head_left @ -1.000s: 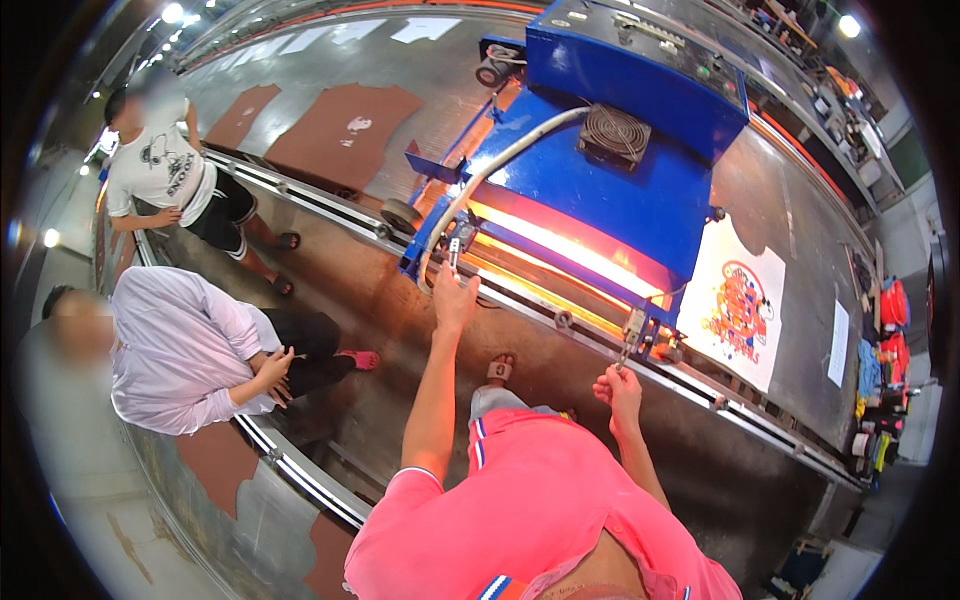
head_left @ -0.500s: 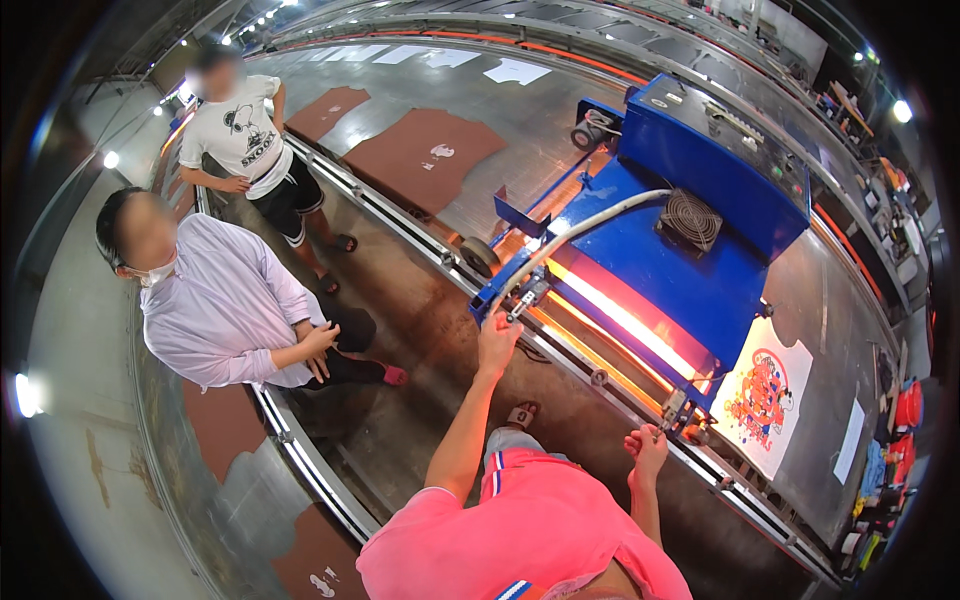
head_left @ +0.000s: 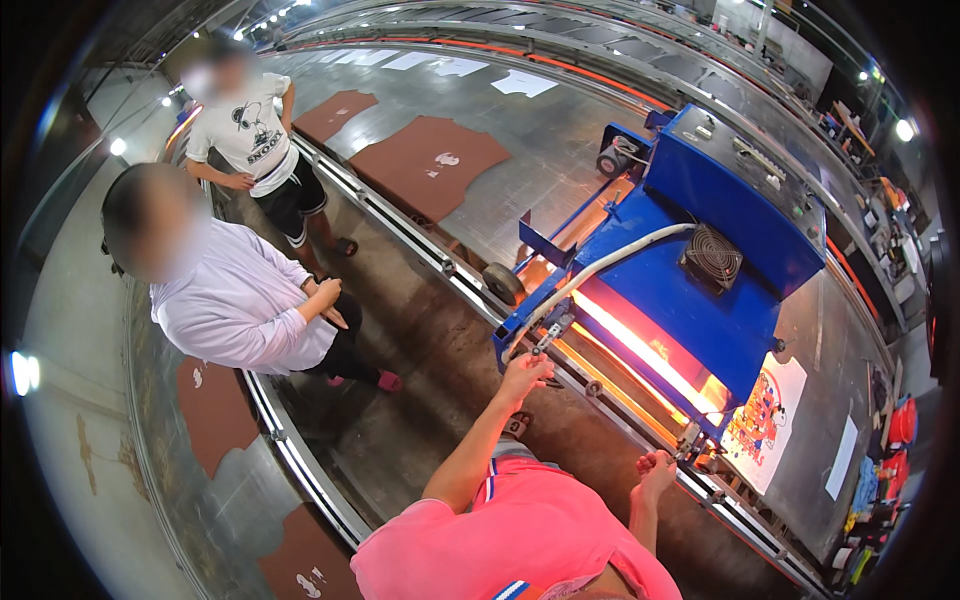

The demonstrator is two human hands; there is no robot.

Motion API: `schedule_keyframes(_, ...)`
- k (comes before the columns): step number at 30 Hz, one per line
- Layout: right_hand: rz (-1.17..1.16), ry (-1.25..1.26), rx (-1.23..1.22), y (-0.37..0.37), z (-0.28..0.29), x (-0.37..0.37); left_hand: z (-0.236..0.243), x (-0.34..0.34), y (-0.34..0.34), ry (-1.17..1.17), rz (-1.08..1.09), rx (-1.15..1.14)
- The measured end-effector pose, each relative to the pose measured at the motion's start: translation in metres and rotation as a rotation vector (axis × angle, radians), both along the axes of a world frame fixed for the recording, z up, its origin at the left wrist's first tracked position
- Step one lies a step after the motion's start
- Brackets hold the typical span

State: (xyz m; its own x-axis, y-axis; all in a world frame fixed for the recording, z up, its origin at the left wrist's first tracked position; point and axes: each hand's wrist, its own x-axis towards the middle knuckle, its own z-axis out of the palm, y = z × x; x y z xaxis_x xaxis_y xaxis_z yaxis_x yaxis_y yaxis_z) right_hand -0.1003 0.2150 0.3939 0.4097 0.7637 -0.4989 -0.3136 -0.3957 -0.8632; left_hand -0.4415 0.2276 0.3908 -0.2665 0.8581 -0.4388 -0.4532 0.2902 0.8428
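A blue wheeled heater with a glowing orange slot straddles the long metal table in front of me. My left hand is closed on a small metal fitting at the heater's near left corner. By the near right corner, my right hand has curled fingers beside another metal fitting; its exact grip is too small to make out. A white fabric panel with a red and orange print lies flat at the heater's right, partly under it.
Brown fabric panels lie on the table beyond the heater's left. A metal rail edges the table. Two people stand at the left, one in a pale lilac shirt, one in a white T-shirt. A grey hose arches over the heater.
The heater has moved right along the rail and covers more of the printed white panel. Both my hands have travelled with it. The person in lilac has turned slightly.
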Motion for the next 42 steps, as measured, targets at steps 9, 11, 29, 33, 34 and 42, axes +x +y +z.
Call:
schedule_keyframes(9,-0.093,0.01,0.026,0.003,0.004,-0.017,-0.004,-0.023,0.003,-0.02,-0.1,-0.001)
schedule_keyframes(11,-0.106,0.022,0.043,0.004,0.002,-0.018,-0.002,-0.026,0.002,-0.024,-0.104,-0.004)
schedule_keyframes(29,0.179,0.048,0.005,-0.007,-0.013,0.018,-0.008,0.018,0.01,0.41,0.279,0.122)
schedule_keyframes(33,0.234,0.067,0.013,-0.008,-0.016,0.04,0.001,0.031,0.015,0.712,0.247,0.04)
schedule_keyframes(34,0.24,0.073,0.015,-0.007,-0.017,0.043,0.001,0.035,0.018,0.712,0.271,0.036)
schedule_keyframes(42,0.366,0.09,0.083,-0.011,-0.031,0.068,-0.026,0.049,0.028,0.894,0.327,0.047)
